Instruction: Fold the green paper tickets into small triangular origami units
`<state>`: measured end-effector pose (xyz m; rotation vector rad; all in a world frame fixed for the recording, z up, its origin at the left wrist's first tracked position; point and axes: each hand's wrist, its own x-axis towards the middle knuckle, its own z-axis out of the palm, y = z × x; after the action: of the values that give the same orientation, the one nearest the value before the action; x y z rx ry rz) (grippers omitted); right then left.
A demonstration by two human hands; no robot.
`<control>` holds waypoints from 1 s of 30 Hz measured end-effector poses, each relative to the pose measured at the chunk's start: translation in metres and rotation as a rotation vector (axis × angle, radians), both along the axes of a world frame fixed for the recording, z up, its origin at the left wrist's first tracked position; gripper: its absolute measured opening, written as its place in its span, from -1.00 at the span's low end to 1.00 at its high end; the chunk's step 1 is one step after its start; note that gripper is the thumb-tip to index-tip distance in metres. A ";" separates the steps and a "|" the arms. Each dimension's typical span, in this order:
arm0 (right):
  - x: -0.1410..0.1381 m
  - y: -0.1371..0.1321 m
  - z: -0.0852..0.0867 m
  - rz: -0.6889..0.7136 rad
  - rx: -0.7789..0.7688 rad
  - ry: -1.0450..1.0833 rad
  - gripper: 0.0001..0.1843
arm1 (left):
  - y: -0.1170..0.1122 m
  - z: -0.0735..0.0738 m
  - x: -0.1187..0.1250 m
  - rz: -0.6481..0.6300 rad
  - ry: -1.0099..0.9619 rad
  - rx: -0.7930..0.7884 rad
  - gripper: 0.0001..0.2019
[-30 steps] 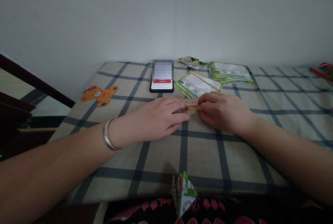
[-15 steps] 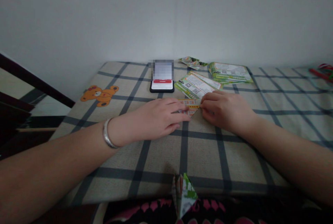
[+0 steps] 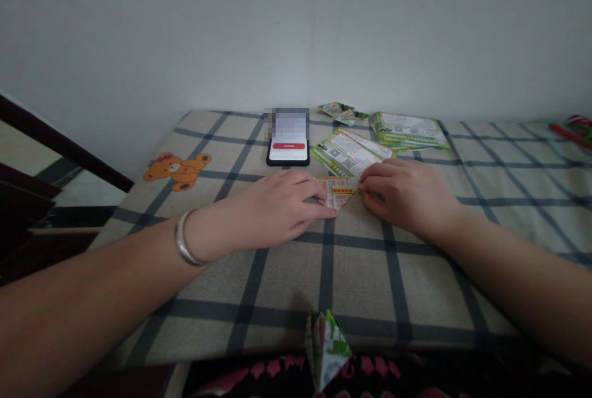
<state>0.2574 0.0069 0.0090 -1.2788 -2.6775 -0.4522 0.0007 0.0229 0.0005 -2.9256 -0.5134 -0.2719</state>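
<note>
A small folded piece of printed paper (image 3: 337, 192), orange and white, lies on the checked tablecloth (image 3: 361, 274) between my hands. My left hand (image 3: 272, 208), with a silver bangle on the wrist, lies palm down with its fingers pressed on the paper's left part. My right hand (image 3: 407, 194) is curled, its fingertips pinching the paper's right edge. Most of the paper is hidden under the fingers.
A phone (image 3: 288, 139) with a lit screen lies behind my hands. Green printed leaflets (image 3: 349, 151) and a stack of them (image 3: 407, 128) lie at the back right, a crumpled one (image 3: 343, 111) by the wall. A folded paper piece (image 3: 326, 345) stands at the near edge. Bear print (image 3: 178, 169) at left.
My right hand has slid a little to the right along the paper's edge, uncovering more of the folded paper. My left hand has stayed pressed in place.
</note>
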 end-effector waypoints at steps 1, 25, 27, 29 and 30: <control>0.000 0.000 0.000 -0.001 0.003 -0.007 -0.80 | 0.000 0.001 0.000 0.006 0.012 0.000 -0.68; -0.004 0.002 -0.010 0.228 -0.090 0.144 -0.77 | -0.004 0.013 0.000 0.180 0.006 0.085 -0.78; -0.005 0.001 -0.010 0.226 -0.096 0.154 -0.76 | -0.005 0.014 0.001 0.239 0.008 0.083 -0.77; -0.006 0.001 -0.010 0.225 -0.103 0.166 -0.76 | -0.005 0.013 0.001 0.276 0.018 0.094 -0.75; -0.006 0.001 -0.010 0.225 -0.106 0.171 -0.76 | -0.005 0.012 0.001 0.293 0.022 0.103 -0.74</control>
<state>0.2517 0.0075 -0.0008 -0.9744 -2.6859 -0.1661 0.0012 0.0180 0.0128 -2.7039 -0.8847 -0.2200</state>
